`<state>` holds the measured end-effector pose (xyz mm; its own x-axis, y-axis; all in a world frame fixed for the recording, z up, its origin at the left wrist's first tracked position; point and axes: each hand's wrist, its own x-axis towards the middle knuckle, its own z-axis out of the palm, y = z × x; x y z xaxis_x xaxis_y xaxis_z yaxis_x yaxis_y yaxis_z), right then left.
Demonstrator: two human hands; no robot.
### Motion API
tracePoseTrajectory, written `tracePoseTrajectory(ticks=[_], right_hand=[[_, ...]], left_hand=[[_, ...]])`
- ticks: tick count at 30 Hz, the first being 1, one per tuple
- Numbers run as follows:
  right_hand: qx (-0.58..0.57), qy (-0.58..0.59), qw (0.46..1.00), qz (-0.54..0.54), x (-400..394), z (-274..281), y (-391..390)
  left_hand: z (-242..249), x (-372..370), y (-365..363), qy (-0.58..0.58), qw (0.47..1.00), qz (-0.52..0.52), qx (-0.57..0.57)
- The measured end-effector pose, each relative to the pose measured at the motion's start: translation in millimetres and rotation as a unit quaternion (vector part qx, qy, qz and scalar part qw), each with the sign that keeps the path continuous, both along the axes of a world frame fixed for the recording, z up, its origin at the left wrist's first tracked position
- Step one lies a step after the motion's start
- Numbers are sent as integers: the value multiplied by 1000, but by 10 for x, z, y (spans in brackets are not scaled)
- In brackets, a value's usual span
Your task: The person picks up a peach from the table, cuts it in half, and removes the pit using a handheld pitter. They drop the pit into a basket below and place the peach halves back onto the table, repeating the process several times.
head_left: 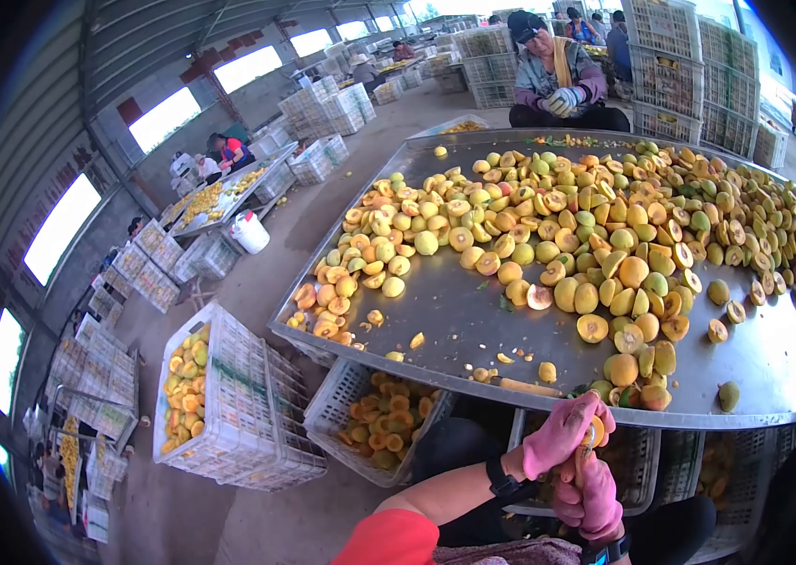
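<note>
Both my hands wear pink gloves and meet just in front of the metal table's near edge. My left hand [558,438] is closed around a piece of orange apricot [594,432], its cut face partly showing between the fingers. Just below, my right hand [591,499] is closed against the left, thumb raised toward the fruit. A thin object seems to stick up from the right fist, too small to make out. Halved and whole yellow-green apricots [605,245] are heaped on the table [417,320]. A wooden handle [530,387] lies along the near edge.
Below the table stands a crate [322,414] of apricot halves, with a stacked white crate [238,395] to its left. A person in gloves [558,80] sits across the table. Tall crate stacks [666,71] stand behind, and other people work at tables farther left.
</note>
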<state>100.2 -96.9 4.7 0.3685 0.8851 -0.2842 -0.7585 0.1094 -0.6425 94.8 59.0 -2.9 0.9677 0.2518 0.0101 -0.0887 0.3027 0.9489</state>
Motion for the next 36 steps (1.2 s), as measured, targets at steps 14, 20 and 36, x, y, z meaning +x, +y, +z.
tracePoseTrajectory(ticks=[14, 20, 36], right_hand=[[32, 90, 995, -17, -90, -92, -25], [-8, 15, 1000, 0, -19, -88, -97], [89, 98, 991, 1, -26, -481, -336]], left_hand=[[79, 20, 8, 11, 998, -58, 34], [77, 76, 82, 31, 988, -134, 76], [17, 208, 16, -56, 922, -193, 332]])
